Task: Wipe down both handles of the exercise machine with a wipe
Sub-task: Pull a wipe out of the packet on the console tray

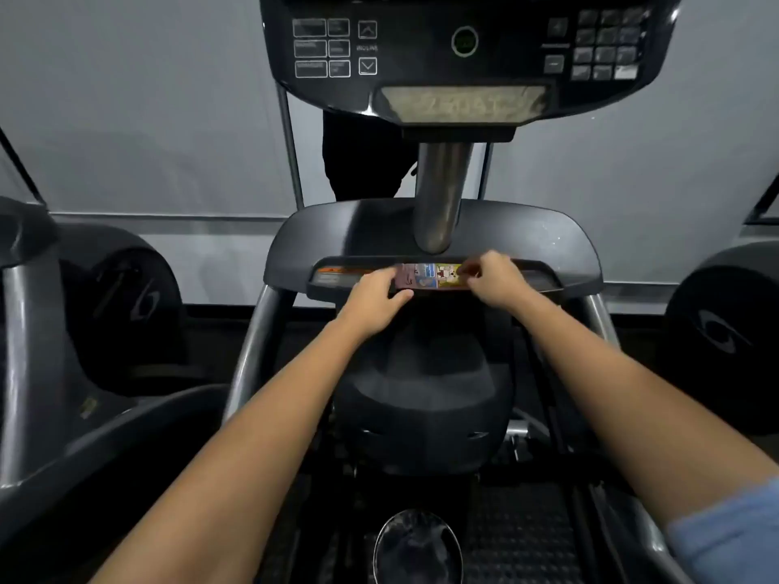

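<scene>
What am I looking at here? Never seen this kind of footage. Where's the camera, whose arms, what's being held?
One picture, from a camera worn on a person's head, looking forward and down, so the arms are the wearer's own. They stand at an exercise machine: console above, a grey tray below it, silver handles left and right. Both hands reach the tray's front edge. The left hand and right hand hold the ends of a colourful printed packet, probably the wipes. No wipe is out yet; the handles are untouched.

We see a black console (463,48) with white-outlined buttons and a green-ringed round button (464,41). The packet (430,276) is pink, blue and yellow; the wall (147,120) grey.
</scene>
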{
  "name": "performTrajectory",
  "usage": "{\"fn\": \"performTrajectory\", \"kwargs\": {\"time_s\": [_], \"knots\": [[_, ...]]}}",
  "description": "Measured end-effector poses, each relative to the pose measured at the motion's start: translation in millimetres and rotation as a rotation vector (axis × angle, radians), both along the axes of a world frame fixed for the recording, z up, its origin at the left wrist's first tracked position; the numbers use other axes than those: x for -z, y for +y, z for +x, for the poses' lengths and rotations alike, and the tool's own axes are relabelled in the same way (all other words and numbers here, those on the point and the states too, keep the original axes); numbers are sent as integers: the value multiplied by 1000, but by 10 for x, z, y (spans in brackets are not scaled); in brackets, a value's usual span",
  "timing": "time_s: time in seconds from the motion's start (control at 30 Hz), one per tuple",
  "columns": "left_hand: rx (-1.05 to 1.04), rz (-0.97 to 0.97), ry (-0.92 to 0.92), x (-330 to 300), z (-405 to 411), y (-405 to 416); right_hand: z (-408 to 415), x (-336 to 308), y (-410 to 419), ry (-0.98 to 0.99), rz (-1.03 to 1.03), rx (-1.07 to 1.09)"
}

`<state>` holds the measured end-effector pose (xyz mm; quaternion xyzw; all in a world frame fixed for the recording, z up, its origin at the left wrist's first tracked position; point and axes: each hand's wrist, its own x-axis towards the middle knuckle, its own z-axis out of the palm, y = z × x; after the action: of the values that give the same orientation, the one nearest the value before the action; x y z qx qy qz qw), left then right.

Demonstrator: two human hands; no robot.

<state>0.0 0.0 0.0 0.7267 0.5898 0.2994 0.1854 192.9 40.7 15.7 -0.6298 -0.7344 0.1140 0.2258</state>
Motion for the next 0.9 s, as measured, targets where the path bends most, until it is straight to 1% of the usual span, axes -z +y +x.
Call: {"fn": "performTrajectory", "kwargs": {"time_s": [0.07, 0.13, 0.23, 0.33, 0.43, 0.6, 0.73, 0.9], "knots": [[-6, -1, 21, 40, 29, 109, -62, 8, 104, 43, 10, -19], [-31, -3, 47, 106, 56, 201, -179, -1, 188, 81, -28, -44], [-41, 33, 96, 167, 70, 330, -348, -16, 359, 48, -113, -74], [-41, 56, 174, 197, 40, 376, -455, 24, 463, 57, -114, -50], [-34, 72, 150, 214, 18, 409, -494, 23, 492, 65, -143, -57], [-109, -34, 69, 190, 19, 447, -562, 1, 526, -10, -168, -34], [-114, 3, 125, 181, 29, 445, -634, -5, 514, -59, -143, -38], [-98, 31, 155, 163, 51, 396, -548, 15, 575, 39, -178, 2]]}}
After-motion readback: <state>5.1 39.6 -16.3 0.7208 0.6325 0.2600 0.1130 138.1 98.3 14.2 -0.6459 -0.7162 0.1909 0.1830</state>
